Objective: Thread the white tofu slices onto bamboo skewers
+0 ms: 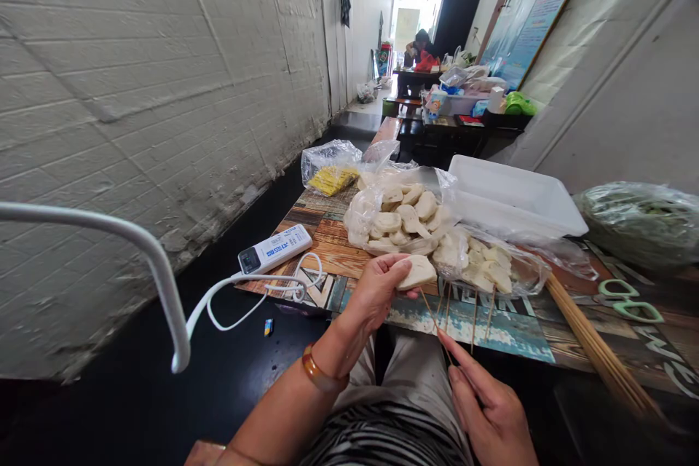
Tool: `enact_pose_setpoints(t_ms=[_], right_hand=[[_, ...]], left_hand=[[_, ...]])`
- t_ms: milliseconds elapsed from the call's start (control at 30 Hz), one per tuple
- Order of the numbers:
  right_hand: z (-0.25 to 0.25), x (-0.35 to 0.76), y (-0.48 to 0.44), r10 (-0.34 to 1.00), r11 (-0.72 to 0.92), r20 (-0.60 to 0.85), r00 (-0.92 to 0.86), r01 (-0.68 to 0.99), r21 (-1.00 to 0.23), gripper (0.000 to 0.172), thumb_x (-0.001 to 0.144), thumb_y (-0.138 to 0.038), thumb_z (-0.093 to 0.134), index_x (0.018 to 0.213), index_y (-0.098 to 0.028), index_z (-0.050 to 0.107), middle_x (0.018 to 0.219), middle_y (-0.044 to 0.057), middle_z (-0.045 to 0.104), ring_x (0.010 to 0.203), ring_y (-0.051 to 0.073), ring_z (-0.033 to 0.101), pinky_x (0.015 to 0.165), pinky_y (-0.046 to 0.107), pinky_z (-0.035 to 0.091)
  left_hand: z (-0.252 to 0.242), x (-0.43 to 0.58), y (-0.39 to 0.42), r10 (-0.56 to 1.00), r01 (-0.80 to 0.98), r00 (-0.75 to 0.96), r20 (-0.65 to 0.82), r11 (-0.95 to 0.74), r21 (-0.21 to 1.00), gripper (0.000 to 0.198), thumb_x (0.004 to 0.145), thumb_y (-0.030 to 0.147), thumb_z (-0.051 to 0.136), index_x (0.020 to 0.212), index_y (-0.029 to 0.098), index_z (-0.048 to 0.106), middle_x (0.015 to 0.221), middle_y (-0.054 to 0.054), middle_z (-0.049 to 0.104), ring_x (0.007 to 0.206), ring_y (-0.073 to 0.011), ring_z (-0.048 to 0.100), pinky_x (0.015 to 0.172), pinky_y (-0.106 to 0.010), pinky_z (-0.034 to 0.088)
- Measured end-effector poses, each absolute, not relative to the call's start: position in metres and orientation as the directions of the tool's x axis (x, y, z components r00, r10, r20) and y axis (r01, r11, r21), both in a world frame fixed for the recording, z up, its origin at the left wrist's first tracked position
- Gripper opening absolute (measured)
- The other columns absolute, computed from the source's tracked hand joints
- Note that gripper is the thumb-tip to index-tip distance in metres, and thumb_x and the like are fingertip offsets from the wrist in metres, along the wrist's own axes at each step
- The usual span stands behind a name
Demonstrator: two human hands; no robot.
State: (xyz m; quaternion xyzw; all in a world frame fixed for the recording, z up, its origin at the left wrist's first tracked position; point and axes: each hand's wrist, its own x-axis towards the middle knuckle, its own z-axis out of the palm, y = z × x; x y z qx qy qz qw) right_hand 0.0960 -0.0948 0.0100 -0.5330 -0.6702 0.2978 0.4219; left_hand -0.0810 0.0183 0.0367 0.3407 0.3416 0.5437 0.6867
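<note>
My left hand (379, 287) pinches a pale, flat, rounded piece of food (418, 273) between thumb and fingers. In my right hand (488, 408) is a thin wooden skewer (431, 313), which slants up to the lower edge of that piece; how far its tip reaches in I cannot tell. Just beyond my hands, an open clear plastic bag (357, 215) holds many similar pale pieces (412, 218). To its right, several skewered pieces (483, 269) lie partly on plastic, their sticks pointing toward me over the table edge.
A bundle of skewers (595, 342) and green-handled scissors (628, 300) lie on the wood-patterned table (322, 229) at right. Behind are a white tray (513, 196) and a plastic-wrapped bundle (644, 222). At left sit a white power bank (276, 247) with cable and bagged yellow packets (333, 178). A person (421, 51) sits far back.
</note>
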Motion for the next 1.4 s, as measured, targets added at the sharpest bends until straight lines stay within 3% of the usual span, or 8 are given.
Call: enact_pose_setpoints(t_ms=[533,800,900,967,1067,1133,1267,1400], right_hand=[[-0.007,0.101,-0.092,0.975,0.223,0.202,-0.095,0.498,-0.838,0.037,0.092,-0.027,0.054,0.126,-0.021,0.066,0.126,0.005,0.065,0.113,0.022,0.065,0.093,0.025,0.053],[-0.013,0.096,-0.093,0.987,0.153,0.158,-0.019,0.369,-0.917,0.035,0.090,-0.035,0.058,0.121,-0.025,0.070,0.118,0.004,0.072,0.107,0.024,0.070,0.090,0.028,0.056],[-0.018,0.091,-0.097,0.983,0.111,0.149,0.106,0.299,-0.948,0.035,0.087,-0.044,0.061,0.112,-0.026,0.076,0.108,0.004,0.076,0.094,0.025,0.075,0.072,0.024,0.062],[-0.023,0.089,-0.100,0.978,0.084,0.131,0.160,0.269,-0.959,0.037,0.085,-0.048,0.062,0.108,-0.025,0.078,0.103,0.006,0.078,0.074,0.021,0.076,0.056,0.021,0.060],[-0.031,0.090,-0.102,0.988,0.033,0.064,0.142,0.215,-0.976,0.039,0.085,-0.047,0.062,0.110,-0.023,0.077,0.095,0.006,0.079,0.043,0.012,0.063,0.040,0.018,0.052],[-0.035,0.091,-0.103,0.993,0.011,0.031,0.113,0.175,-0.985,0.038,0.086,-0.045,0.062,0.113,-0.022,0.076,0.085,0.004,0.080,0.036,0.009,0.053,0.038,0.019,0.048],[-0.037,0.090,-0.103,0.992,-0.003,0.016,0.124,0.145,-0.989,0.037,0.086,-0.044,0.062,0.112,-0.022,0.076,0.084,0.003,0.079,0.034,0.008,0.051,0.035,0.019,0.045],[-0.034,0.088,-0.105,0.974,0.041,0.083,0.209,0.200,-0.979,0.031,0.083,-0.044,0.066,0.101,-0.023,0.080,0.099,0.005,0.079,0.060,0.016,0.072,0.051,0.018,0.056]], left_hand=[[0.037,-0.078,0.004,0.993,-0.374,0.113,-0.019,0.060,0.925,0.040,0.071,0.042,0.077,0.095,0.011,0.072,0.084,-0.007,0.071,0.068,-0.0140,0.060,0.059,-0.023,0.049],[0.042,-0.081,-0.003,0.984,-0.353,0.178,-0.012,0.075,0.933,0.043,0.071,0.038,0.079,0.105,0.014,0.070,0.096,-0.009,0.073,0.083,-0.0169,0.063,0.077,-0.026,0.048],[0.046,-0.082,-0.005,0.975,-0.465,0.219,-0.021,0.123,0.877,0.054,0.069,0.038,0.081,0.116,0.017,0.066,0.093,-0.007,0.073,0.082,-0.0150,0.063,0.076,-0.024,0.047],[0.046,-0.082,-0.006,0.971,-0.532,0.232,-0.060,0.178,0.828,0.054,0.071,0.043,0.079,0.116,0.016,0.067,0.091,-0.007,0.072,0.080,-0.0143,0.063,0.075,-0.023,0.047],[0.043,-0.078,-0.009,0.955,-0.596,0.284,-0.088,0.247,0.764,0.051,0.070,0.047,0.079,0.108,0.014,0.070,0.091,-0.009,0.073,0.078,-0.0161,0.064,0.073,-0.026,0.049],[0.041,-0.075,-0.011,0.945,-0.604,0.322,-0.066,0.259,0.754,0.048,0.069,0.045,0.080,0.104,0.012,0.072,0.088,-0.010,0.073,0.075,-0.0159,0.063,0.072,-0.026,0.049],[0.044,-0.070,-0.017,0.962,-0.575,0.269,-0.037,0.192,0.795,0.039,0.069,0.041,0.081,0.096,0.013,0.075,0.084,-0.007,0.073,0.072,-0.0127,0.061,0.070,-0.021,0.045],[0.051,-0.070,-0.023,0.978,-0.497,0.202,-0.043,0.140,0.856,0.037,0.067,0.041,0.082,0.091,0.014,0.076,0.082,-0.006,0.072,0.070,-0.0124,0.058,0.067,-0.022,0.044]])
